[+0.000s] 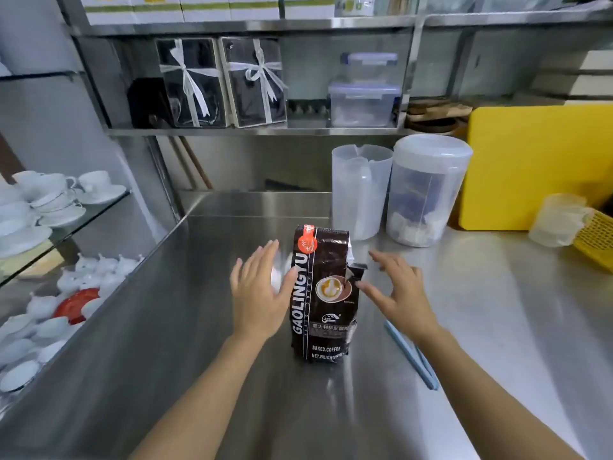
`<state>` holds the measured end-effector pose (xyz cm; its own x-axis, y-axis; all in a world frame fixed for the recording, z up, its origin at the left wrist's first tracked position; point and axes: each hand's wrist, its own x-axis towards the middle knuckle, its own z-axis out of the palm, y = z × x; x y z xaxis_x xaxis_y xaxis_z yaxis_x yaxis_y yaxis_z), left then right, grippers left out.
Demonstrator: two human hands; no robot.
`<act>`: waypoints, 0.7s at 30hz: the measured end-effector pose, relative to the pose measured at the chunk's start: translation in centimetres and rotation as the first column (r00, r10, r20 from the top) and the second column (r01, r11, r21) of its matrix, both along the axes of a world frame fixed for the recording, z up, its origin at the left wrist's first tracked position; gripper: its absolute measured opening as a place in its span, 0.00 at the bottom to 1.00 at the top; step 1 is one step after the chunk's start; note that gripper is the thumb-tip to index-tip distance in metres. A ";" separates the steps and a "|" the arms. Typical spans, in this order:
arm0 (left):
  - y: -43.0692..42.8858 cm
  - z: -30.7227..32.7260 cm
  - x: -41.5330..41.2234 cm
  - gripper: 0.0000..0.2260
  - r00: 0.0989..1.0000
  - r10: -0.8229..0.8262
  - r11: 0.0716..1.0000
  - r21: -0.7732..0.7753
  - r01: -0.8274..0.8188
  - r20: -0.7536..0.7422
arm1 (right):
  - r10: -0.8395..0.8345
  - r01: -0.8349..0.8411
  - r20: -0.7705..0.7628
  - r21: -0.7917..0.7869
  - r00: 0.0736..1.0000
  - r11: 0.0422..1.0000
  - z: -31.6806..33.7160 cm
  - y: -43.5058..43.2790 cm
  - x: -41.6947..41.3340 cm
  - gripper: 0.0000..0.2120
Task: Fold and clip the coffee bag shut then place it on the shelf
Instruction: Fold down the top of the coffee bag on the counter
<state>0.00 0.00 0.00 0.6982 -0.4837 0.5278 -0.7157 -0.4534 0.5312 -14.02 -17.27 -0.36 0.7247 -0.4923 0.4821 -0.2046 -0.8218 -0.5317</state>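
Note:
A dark brown coffee bag (323, 293) with a red label stands upright on the steel counter (199, 343), its top torn at the right corner. My left hand (257, 292) hovers flat just left of the bag, fingers spread, thumb near its edge. My right hand (398, 292) is open to the right of the bag, fingertips close to the torn flap. A long light blue clip (413, 355) lies on the counter under my right forearm. A steel shelf (298, 131) runs along the wall above the counter.
Two translucent plastic jugs (360, 190) (428, 190) stand behind the bag. A yellow board (534, 167) and yellow basket (597, 239) are at the right. Gift boxes (222, 83) and plastic containers (363, 102) fill the shelf. White cups and teapots (49, 200) sit on glass shelves at the left.

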 end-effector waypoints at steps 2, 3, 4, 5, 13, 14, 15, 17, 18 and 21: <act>-0.2 0.7 0.3 0.22 0.994 -0.055 0.989 -0.140 0.041 -0.099 | 0.030 -0.038 0.061 0.130 0.998 0.991 0.5 -0.2 0.5 0.21; -0.3 1.0 0.5 0.17 0.987 -0.082 0.980 -0.192 0.053 -0.142 | 0.047 -0.061 0.080 0.182 0.996 0.981 0.7 -0.3 0.8 0.16; -0.3 1.5 0.8 0.13 0.971 -0.111 0.970 -0.237 0.060 -0.209 | 0.051 -0.072 0.085 0.261 0.995 0.963 1.3 -0.3 1.1 0.12; -0.5 1.6 1.1 0.10 0.952 -0.157 0.959 -0.271 0.084 -0.263 | 0.075 -0.100 0.086 0.341 0.993 0.935 1.5 -0.4 1.4 0.09; -1.1 1.8 2.7 0.18 0.819 -0.256 0.957 -0.254 0.140 -0.514 | 0.083 -0.135 0.115 0.598 0.990 0.790 1.7 -0.4 2.4 0.06; -1.0 1.7 2.9 0.15 0.806 -0.262 0.962 -0.212 0.173 -0.531 | 0.091 -0.128 0.091 0.597 0.992 0.792 1.5 -0.6 2.5 0.06; -0.9 1.6 2.9 0.13 0.812 -0.248 0.969 -0.150 0.198 -0.529 | 0.094 -0.118 0.071 0.594 0.993 0.796 1.3 -0.5 2.5 0.06; -0.7 1.1 2.9 0.12 0.838 -0.195 0.979 -0.055 0.195 -0.509 | 0.087 -0.105 0.060 0.631 0.994 0.769 0.4 -0.3 2.5 0.11; -0.7 0.8 2.9 0.12 0.834 -0.187 0.980 -0.045 0.191 -0.519 | 0.080 -0.106 0.070 0.657 0.994 0.746 0.0 -0.2 2.4 0.11; -0.7 -0.3 2.9 0.13 0.803 -0.219 0.975 -0.083 0.208 -0.554 | 0.034 -0.081 0.080 0.697 0.996 0.713 -1.0 0.5 2.5 0.11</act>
<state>2.92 -0.68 -0.28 0.7546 -0.6499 0.0903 -0.3727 -0.3113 0.8742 -11.56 -16.79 -1.32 0.7456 -0.6638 0.0588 -0.1199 -0.2204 -0.9680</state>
